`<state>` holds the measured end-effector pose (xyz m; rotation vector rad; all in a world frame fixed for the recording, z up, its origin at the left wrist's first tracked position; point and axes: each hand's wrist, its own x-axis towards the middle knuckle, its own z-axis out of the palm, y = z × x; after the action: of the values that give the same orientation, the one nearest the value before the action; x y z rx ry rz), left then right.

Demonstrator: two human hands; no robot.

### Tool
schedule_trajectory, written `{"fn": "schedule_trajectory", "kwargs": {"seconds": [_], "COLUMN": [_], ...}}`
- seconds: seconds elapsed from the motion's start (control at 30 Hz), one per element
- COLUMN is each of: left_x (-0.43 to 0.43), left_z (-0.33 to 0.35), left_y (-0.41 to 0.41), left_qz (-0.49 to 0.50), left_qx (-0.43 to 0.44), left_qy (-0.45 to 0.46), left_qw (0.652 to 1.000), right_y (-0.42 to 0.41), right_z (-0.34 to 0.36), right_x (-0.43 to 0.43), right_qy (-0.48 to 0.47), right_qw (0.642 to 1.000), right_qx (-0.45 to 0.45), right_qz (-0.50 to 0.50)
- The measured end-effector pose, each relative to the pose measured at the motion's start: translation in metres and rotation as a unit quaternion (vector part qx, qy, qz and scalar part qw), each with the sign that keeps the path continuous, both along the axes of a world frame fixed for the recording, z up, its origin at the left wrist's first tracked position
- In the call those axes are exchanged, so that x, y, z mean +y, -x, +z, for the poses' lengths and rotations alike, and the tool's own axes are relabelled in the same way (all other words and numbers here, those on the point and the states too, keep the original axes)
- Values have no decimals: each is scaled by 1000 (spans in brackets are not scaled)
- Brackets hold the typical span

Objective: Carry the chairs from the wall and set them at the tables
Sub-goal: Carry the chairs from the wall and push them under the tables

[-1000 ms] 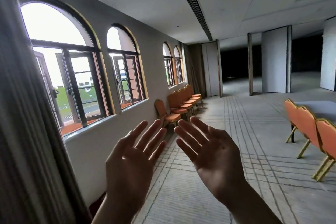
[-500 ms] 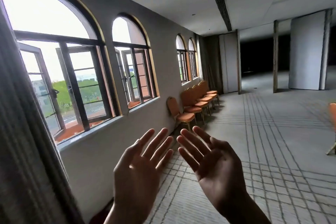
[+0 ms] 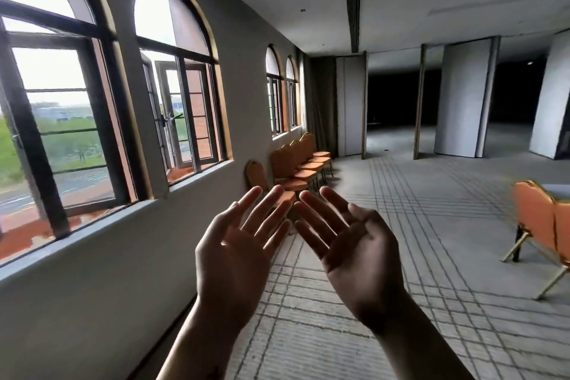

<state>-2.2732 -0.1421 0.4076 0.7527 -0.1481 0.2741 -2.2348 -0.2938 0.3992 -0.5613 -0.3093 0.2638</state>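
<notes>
The left hand (image 3: pixel 237 253) and the right hand (image 3: pixel 354 256) are held up in front, side by side, with the palms turned toward the face. The fingers are spread out and straight, so both hands are loose and nothing is gripped. The fingertips of the two hands are near each other but not touching.

Past the fingertips, a row of orange chairs (image 3: pixel 297 163) is lined up along the wall (image 3: pixel 246 86), under the far windows (image 3: pixel 282 92). The nearest one is partly hidden by the left fingers.

Two other chairs (image 3: pixel 546 222), orange with gold legs, are seen at the right edge, well apart from the row, on the gray lined floor (image 3: pixel 431 225). A small bit of a table (image 3: pixel 559 190) is seen just behind them.
</notes>
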Motion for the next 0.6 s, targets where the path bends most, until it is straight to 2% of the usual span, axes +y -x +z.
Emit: {"fn": "schedule_trajectory", "kwargs": {"seconds": [0.13, 0.33, 0.37, 0.4, 0.5, 0.53, 0.6], "left_x": [35, 99, 100, 117, 126, 138, 154], "left_z": [0, -23, -22, -38, -35, -45, -41], "left_y": [-54, -169, -180, -232, -254, -292, -334], "left_qz": [-13, 17, 33, 31, 34, 38, 59], "left_qx": [-10, 15, 27, 28, 26, 26, 37], "left_qy": [13, 14, 7, 4, -6, -8, -9], "left_qw": [1000, 1000, 999, 999, 999, 999, 998], "right_y": [-59, -179, -190, -243, -275, -314, -364], "right_z": [0, -21, -22, -38, -41, -49, -50], "right_x": [35, 98, 101, 119, 129, 143, 164], "right_qy": [-14, 23, 28, 24, 6, -8, 1], "right_qw": [1000, 999, 1000, 999, 1000, 999, 999], "right_qx": [-8, -24, -10, 11, -10, 7, 22], "right_qz": [9, 8, 4, 20, 20, 46, 40]}}
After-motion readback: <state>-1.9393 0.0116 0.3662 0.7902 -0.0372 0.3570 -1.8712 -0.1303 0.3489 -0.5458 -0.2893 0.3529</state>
